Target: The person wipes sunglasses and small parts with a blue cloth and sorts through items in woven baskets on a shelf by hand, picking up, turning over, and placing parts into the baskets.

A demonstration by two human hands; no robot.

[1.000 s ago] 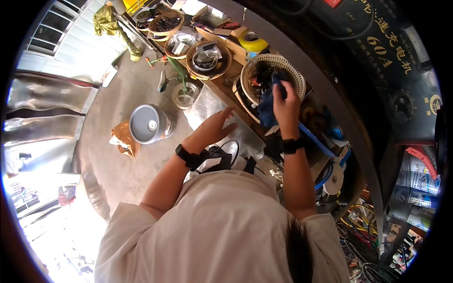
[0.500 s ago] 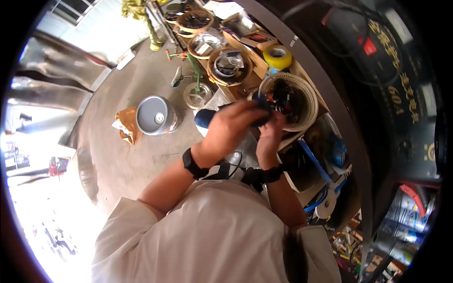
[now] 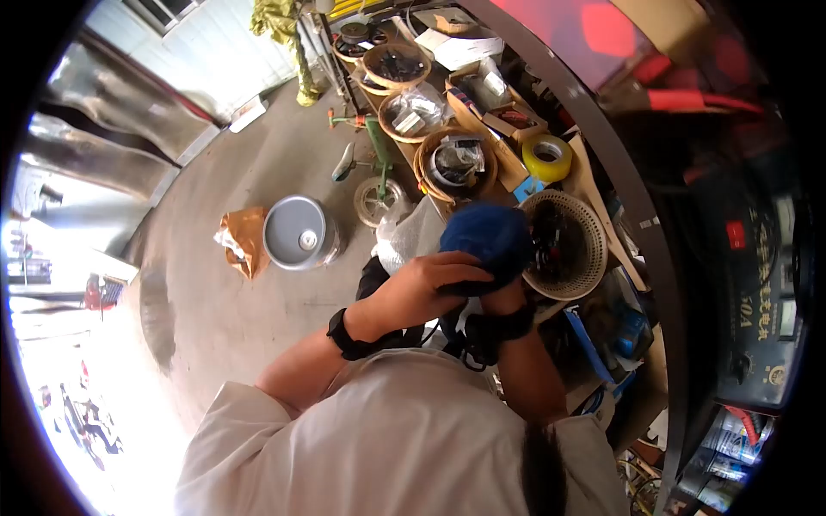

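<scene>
A dark blue cloth (image 3: pixel 486 236) is bunched up in front of my chest. My left hand (image 3: pixel 426 288) grips its lower left side, fingers wrapped over the edge. My right hand (image 3: pixel 501 297) is mostly hidden behind the cloth; only its base shows above the wrist, so its fingers cannot be made out. Just right of the cloth, a cream perforated basket (image 3: pixel 592 267) holds dark small items. A wicker basket (image 3: pixel 486 176) with a bowl and plastic bags stands beyond the cloth.
A roll of yellow tape (image 3: pixel 547 158) lies near the baskets on the wooden bench (image 3: pixel 508 163). On the floor at left are a grey bucket (image 3: pixel 297 232) and a brown paper bag (image 3: pixel 249 243). A green small-wheeled frame (image 3: pixel 380 155) stands beside the bench. A black charger (image 3: pixel 757 301) is at right.
The blue cloth has left the cream basket's edge and is now bunched between my hands. My left hand has moved right onto it. The camera view has shifted.
</scene>
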